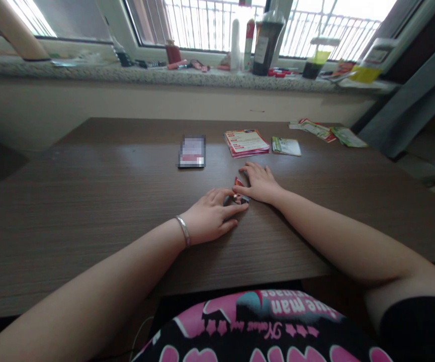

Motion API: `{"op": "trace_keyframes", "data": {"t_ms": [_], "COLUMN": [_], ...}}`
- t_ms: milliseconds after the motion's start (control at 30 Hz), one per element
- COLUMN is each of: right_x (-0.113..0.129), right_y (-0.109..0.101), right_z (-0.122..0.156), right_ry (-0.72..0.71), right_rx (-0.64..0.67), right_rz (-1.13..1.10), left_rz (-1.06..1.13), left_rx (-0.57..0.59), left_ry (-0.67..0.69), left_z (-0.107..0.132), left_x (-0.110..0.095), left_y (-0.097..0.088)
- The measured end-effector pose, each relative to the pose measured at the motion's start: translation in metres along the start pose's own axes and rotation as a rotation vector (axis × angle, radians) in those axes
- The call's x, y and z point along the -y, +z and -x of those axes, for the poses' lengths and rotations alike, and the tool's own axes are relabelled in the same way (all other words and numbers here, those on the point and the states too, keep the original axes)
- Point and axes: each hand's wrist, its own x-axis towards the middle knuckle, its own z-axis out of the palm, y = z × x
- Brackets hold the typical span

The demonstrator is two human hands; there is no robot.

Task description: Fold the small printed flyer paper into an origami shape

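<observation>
Between my hands lies a small flat piece [241, 199], red at its far end and grey and mixed in colour nearer to me; its kind is too small to tell. My left hand [208, 217], with a silver bangle at the wrist, rests palm down with fingers apart, a fingertip or two touching this piece. On the right, my right hand [260, 184] is also spread flat on the table, its thumb by the red end. The hands partly cover the piece.
Beyond my hands on the brown table [107, 201] are a phone-like device [192, 152] with a blurred screen, a stack of printed cards [246, 143] and a smaller green-white stack [286, 146]. Colourful packets [317, 129] lie far right. Bottles [267, 45] line the windowsill [89, 73].
</observation>
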Motion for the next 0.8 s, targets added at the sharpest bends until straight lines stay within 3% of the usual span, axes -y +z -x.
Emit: {"op": "trace_keyframes", "data": {"t_ms": [800], "right_x": [-0.003], "right_y": [0.005], "right_z": [-0.033], "right_ry": [-0.011], "right_rx": [-0.171], "right_rz": [0.065], "left_rz": [0.006], "left_rx": [0.017], "left_ry": [-0.020], "left_z": [-0.002], "left_x": [0.003], "left_y": [-0.001]}}
